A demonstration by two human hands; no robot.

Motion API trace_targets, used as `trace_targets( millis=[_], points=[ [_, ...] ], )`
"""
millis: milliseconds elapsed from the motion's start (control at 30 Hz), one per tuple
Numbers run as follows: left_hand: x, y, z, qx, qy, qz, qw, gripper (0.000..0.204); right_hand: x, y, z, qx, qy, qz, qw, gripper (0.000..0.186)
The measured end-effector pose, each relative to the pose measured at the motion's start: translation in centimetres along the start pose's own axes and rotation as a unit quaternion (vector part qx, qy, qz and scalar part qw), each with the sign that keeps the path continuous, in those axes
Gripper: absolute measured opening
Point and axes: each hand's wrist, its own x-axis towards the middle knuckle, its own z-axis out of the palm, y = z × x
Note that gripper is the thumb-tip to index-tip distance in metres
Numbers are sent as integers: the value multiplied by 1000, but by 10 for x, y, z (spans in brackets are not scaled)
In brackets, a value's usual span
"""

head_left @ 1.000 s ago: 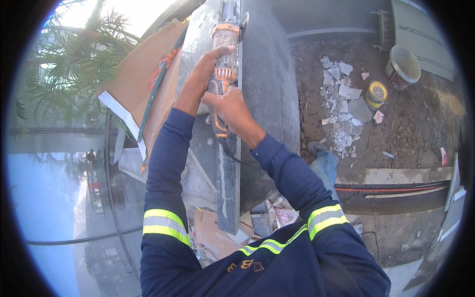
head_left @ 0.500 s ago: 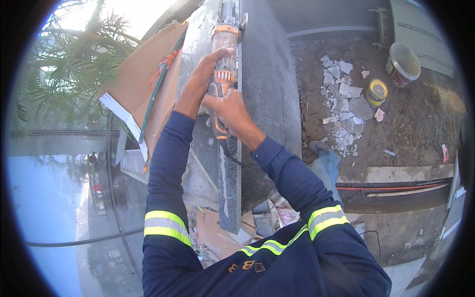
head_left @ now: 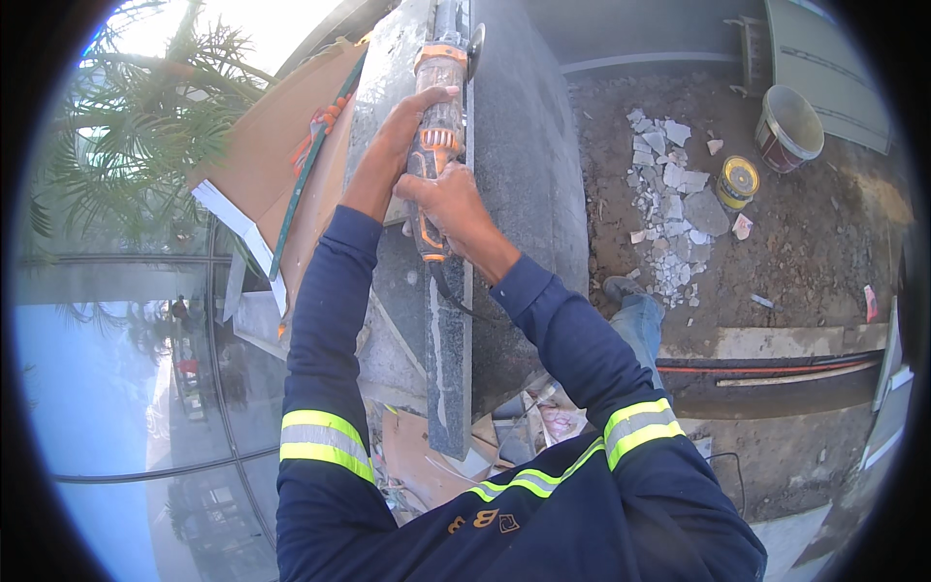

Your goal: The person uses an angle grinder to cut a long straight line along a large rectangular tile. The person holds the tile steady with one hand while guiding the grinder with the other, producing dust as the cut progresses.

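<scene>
My left hand [head_left: 415, 116] wraps round the upper body of a dusty orange-and-grey power tool [head_left: 441, 70], with a round disc [head_left: 476, 50] at its top right. My right hand [head_left: 449, 209] grips the tool's lower body, thumb across it; a black cord trails from the lower end. The tool lies lengthwise over a long, narrow dark stone piece [head_left: 449, 388] on a grey block [head_left: 524, 175]. Just left are brown cardboard [head_left: 252, 136], a long green strip [head_left: 305, 184] and orange-handled items [head_left: 322, 131], too small to name.
On the dirt at right are broken tile pieces [head_left: 674, 179], a yellow can [head_left: 739, 179] and a white bucket [head_left: 787, 131]. Red and grey pipes [head_left: 766, 370] run along a trench. Glass panels [head_left: 126, 378] and palm fronds [head_left: 145, 126] are at left, scraps [head_left: 436, 451] below.
Both my hands and the tool have shifted very slightly up along the stone since half a second ago. The grip looks the same and the surroundings stay put.
</scene>
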Motion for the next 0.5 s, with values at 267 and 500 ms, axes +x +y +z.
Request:
trace_targets(
  millis=[267,500],
  points=[
    [-5,0,3,10,2,9,1000,40,-9,-2,1,12,15,3,1000,22],
    [-12,-9,-6,-7,-28,-3,1000,41,-27,-4,6,-5,-10,1,1000,26]
  ],
)
